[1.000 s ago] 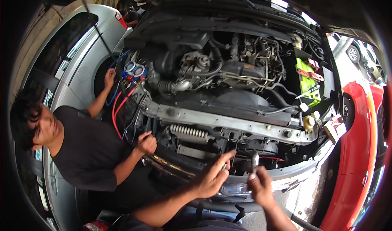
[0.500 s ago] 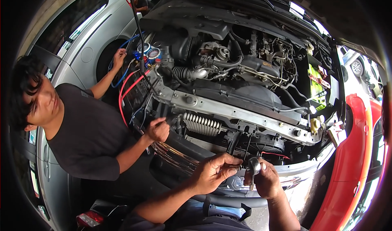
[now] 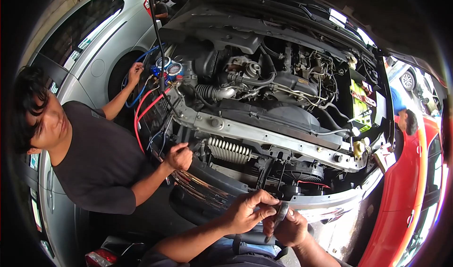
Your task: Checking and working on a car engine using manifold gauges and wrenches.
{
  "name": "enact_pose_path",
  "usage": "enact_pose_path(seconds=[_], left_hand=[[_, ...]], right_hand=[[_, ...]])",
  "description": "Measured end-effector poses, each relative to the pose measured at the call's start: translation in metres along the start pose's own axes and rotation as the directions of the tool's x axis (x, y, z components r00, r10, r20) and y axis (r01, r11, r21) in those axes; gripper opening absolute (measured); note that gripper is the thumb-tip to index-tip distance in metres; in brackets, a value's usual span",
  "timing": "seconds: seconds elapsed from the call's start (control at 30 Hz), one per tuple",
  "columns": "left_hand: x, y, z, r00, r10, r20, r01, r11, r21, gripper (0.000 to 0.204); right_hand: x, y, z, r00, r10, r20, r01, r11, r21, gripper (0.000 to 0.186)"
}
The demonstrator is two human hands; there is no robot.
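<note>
- Metal tool (image 3: 282, 211): on your side of the front bar (image 3: 266, 135), roughly opposite its middle, well short of touching it.
- Long axis: crosswise to the front bar, not along it; the upper end points toward the bar, the rest slants down and leftward, back toward you.
- Your right hand (image 3: 293, 229) is nearer the tool: fingers closed around its lower part, on the side of it toward the bar's right end.
- Your left hand (image 3: 244, 214) sits on the tool's other side, toward the bar's left end; thumb and forefinger drawn close together, tips just beside the tool's upper end. Contact uncertain.
- Finned cooler (image 3: 230, 151): on your side of the front bar, below its left half, well apart from both hands.
- Co-worker's hand (image 3: 178, 158): loosely curled, near the bar's left end, clear of the tool.
- Hidden: the tool's lower part, behind your right fingers; its exact kind is hard to make out.
- Unclear: whether your left fingertips pinch anything small. You cannot tell from this view.
</note>
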State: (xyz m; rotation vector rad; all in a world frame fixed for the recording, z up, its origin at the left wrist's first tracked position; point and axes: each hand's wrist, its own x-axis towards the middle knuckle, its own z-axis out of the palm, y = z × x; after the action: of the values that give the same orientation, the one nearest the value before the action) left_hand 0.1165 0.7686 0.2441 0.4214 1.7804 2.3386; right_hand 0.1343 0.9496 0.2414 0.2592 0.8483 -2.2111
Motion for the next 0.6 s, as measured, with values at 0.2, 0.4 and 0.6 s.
enact_pose_path(seconds=[0.2, 0.4, 0.6], left_hand=[[0.014, -0.005, -0.010, 0.836, -0.518, 0.178, 0.546, 0.817, -0.185, 0.027], [0.025, -0.011, -0.016, 0.853, -0.412, 0.321, 0.427, 0.904, 0.025, 0.026], [0.047, -0.009, -0.014, 0.972, -0.129, 0.195, 0.162, 0.974, -0.161, 0.023]], right_hand=[[0.005, -0.003, -0.012, 0.969, -0.086, 0.234, 0.175, 0.902, -0.395, 0.026], [0.007, -0.036, -0.034, 0.971, 0.105, 0.215, 0.116, 0.577, -0.808, 0.037], [0.023, -0.041, -0.028, 0.962, 0.124, 0.243, -0.035, 0.939, -0.343, 0.058]])
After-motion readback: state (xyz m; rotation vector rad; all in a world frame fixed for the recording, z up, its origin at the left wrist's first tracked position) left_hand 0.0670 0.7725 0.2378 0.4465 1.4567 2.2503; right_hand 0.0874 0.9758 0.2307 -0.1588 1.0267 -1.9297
